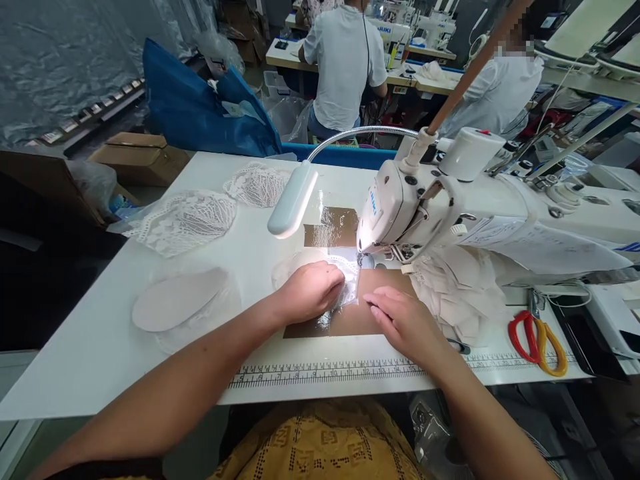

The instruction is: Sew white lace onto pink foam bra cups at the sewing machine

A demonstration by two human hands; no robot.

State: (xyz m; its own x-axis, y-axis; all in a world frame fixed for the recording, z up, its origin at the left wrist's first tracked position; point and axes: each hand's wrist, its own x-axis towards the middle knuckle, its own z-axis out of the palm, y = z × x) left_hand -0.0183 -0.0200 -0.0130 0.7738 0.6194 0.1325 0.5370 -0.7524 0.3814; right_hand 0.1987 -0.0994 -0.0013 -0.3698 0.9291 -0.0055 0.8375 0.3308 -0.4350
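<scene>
My left grip (311, 289) curls over lace (349, 272), right grip (411, 321) nearby; I can't tell if either's clamped. Slack lace could pucker beneath the sewing machine (384, 203), two o'clock.

The person's left arm (200, 373) reaches in from the lower left corner on a long slant, its forearm bare. The left wrist (277, 310) is nearly straight, and the left hand (316, 288) is turned back upward, with the fingers curled under and their tips hidden. The right arm (487, 407), also bare along the forearm, comes up from the lower right and angles inward. The right hand (410, 321) points toward the left one, its thumb and forefinger extended close together; whether their tips meet is too small to tell. The two hands are near each other but apart.
</scene>
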